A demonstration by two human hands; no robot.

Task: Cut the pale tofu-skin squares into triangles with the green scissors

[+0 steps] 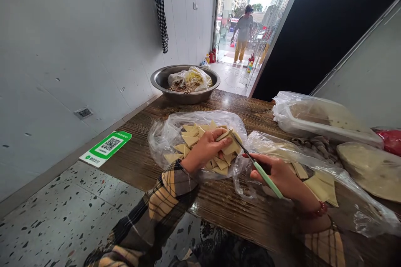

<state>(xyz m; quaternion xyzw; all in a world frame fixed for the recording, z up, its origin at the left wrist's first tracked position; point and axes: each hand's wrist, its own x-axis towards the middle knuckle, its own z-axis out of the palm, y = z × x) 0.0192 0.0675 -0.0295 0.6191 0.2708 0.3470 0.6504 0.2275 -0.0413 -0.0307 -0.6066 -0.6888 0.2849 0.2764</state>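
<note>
We pinch a pale sheet [235, 144] between thumb and fingers of our left hand [206, 146], and our right hand [277, 171] grips the green-handled scissors [265, 177], blades lying against the sheet. Below it, cut pieces [190, 139] sit heaped in an open bag [163, 135], near the middle of the table [140, 146].

Wood shows left of this bag as far as the card [108, 146], which lies at the table's near left corner, and another strip runs behind, up to the bowl [163, 82] by the far end. On our side, wood reaches the near edge, which our forearms cross. The right is tighter: a second bag [266, 144] lies just beside the first, with a cloth [319, 146] and a plastic-wrapped tub [338, 125] beyond it.

Our fingers cover part of the sheet, and we cannot tell whether it is one layer or several. The right hand hides part of the handles. Film blurs the tub's contents, a red packet [391, 139] is cut off at the right, and the pieces hide the bottom of their heap.
</note>
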